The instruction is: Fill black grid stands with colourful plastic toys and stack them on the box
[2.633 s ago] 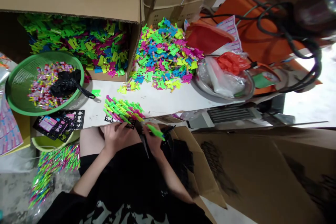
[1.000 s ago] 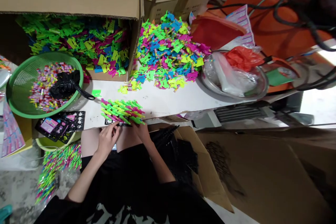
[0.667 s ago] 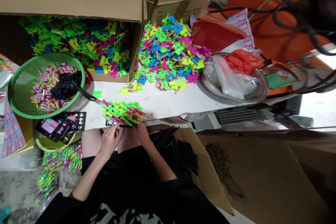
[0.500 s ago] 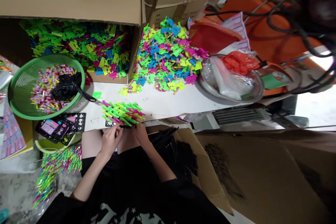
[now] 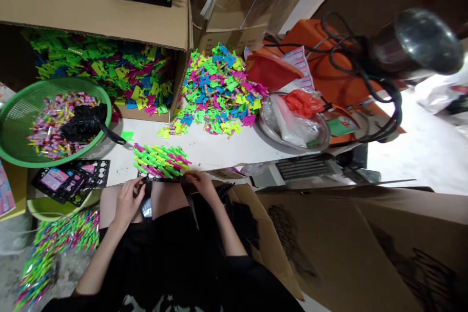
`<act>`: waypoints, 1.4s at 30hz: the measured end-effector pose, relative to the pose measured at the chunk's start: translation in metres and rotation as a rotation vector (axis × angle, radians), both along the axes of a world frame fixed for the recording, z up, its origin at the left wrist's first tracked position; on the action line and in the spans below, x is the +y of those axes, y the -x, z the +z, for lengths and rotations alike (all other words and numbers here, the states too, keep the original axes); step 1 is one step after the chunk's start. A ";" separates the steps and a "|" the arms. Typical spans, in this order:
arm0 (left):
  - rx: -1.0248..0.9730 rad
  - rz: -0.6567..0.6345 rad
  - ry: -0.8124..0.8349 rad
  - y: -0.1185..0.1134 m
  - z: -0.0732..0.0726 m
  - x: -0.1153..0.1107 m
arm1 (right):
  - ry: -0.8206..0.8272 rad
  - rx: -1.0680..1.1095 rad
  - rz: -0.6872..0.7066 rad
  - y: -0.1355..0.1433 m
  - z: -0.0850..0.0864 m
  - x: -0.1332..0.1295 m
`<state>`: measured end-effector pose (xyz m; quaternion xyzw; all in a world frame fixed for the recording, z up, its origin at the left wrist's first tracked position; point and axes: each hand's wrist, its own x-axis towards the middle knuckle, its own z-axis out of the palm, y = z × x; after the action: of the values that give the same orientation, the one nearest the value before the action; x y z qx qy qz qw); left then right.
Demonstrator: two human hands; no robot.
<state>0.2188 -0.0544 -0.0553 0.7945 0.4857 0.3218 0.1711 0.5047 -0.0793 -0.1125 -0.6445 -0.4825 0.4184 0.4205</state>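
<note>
A black perforated plastic rack [image 5: 153,178] lies at the table's front edge, filled with slanting rows of green, yellow and pink plastic sticks [image 5: 161,161]. My left hand [image 5: 127,201] is at the rack's near left corner, with thumb and fingers closing on its edge. At the right end, my right hand [image 5: 203,186] pinches the rack's corner by the fingertips; the exact contact is small and partly hidden. A loose green plastic piece [image 5: 127,136] lies just behind the rack's left side.
A green basket [image 5: 10,148] of small tubes stands left, beside flat black racks [image 5: 78,183]. Behind are a cardboard box [image 5: 146,24] of coloured pieces and a loose pile [image 5: 223,92]. A metal bowl [image 5: 263,131] with bags stands right. Filled bundles [image 5: 54,248] lie below left.
My left hand has moved left from the rack's near edge to its left corner. My right hand has shifted outward to the right end. The view has shifted too.
</note>
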 end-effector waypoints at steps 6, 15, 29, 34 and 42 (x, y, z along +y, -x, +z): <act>0.161 -0.163 -0.087 0.005 -0.027 0.005 | -0.104 -0.434 -0.315 -0.075 0.007 0.049; 0.299 -0.292 -0.085 -0.012 -0.066 0.007 | 0.117 -0.932 -0.405 -0.099 0.018 0.124; 0.179 -0.210 -0.186 -0.026 -0.059 -0.006 | 0.137 -1.119 -0.056 -0.079 0.036 0.082; 0.302 -0.452 -0.302 -0.071 0.009 -0.002 | 0.087 -1.118 -0.053 -0.074 0.037 0.090; 0.569 -0.527 -0.217 -0.111 0.035 0.032 | 0.148 -1.045 0.098 -0.068 0.038 0.103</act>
<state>0.3300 -0.0226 -0.0201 0.9627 0.2564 0.0833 0.0217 0.5727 0.0233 -0.0748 -0.7718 -0.6264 0.0934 0.0575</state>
